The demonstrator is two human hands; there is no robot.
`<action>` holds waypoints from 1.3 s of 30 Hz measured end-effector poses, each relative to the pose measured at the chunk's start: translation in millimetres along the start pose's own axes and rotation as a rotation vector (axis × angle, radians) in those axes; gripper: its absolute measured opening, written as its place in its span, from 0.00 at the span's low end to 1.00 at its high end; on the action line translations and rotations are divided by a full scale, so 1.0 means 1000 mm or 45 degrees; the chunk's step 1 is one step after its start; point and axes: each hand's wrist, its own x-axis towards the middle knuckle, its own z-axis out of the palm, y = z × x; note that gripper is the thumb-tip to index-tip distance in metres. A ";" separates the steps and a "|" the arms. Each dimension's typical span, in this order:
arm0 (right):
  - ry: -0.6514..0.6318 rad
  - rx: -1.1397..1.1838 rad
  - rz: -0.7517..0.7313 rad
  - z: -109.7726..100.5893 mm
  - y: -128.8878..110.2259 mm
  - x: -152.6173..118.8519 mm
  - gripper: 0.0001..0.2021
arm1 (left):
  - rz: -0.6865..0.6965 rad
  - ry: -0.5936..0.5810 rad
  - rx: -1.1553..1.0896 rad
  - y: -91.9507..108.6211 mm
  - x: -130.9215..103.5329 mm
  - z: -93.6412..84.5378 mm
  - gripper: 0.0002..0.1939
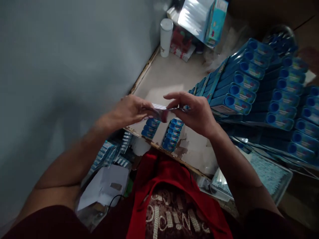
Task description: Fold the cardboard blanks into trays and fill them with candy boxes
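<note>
A thin, sheet-like piece (160, 113), pale on top with a dark reddish patch, is stretched between my hands above the table. Its exact kind is blurred. My left hand (133, 108) grips its left end, with thumb and fingers pressed together. At the right end, my right hand (196, 111) pinches it between thumb and fingers, the index finger lifted above. Below the hands, two short rows of small blue boxes with round openings stand near the table's front edge: one left row (151, 127) and one nearer the middle (172, 134).
Stacked blue boxes (239, 86) rise at the right. A clear tub of pale blue pieces (266, 176) sits below them. A white cylinder (165, 36) and a teal carton (216, 23) stand at the table's far end. The wall (62, 66) borders the left. An open white carton (104, 186) lies lower left.
</note>
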 end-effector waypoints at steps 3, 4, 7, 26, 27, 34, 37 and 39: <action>0.020 0.210 0.191 -0.004 0.018 -0.001 0.22 | -0.244 0.010 0.052 0.012 0.000 -0.004 0.21; -0.008 0.244 0.273 -0.004 0.027 0.000 0.23 | -0.311 0.000 0.092 0.015 0.000 -0.007 0.20; -0.250 0.373 0.516 0.005 0.059 0.002 0.23 | -0.416 -0.086 0.221 0.009 -0.001 -0.014 0.17; -0.046 -0.299 0.796 0.102 0.191 -0.049 0.15 | -0.676 0.015 -0.618 -0.176 0.015 0.105 0.19; -0.018 -0.480 0.732 0.105 0.185 -0.047 0.13 | -0.682 0.044 -0.617 -0.176 0.013 0.110 0.18; -0.152 -0.805 0.146 0.166 0.143 -0.019 0.18 | -0.626 -0.050 -0.825 -0.165 0.004 0.121 0.19; -0.239 -0.817 0.196 0.196 0.142 -0.027 0.20 | -0.682 -0.033 -0.936 -0.168 0.000 0.121 0.16; -0.224 -0.794 0.209 0.209 0.146 -0.041 0.21 | -0.754 -0.005 -0.996 -0.172 -0.003 0.125 0.13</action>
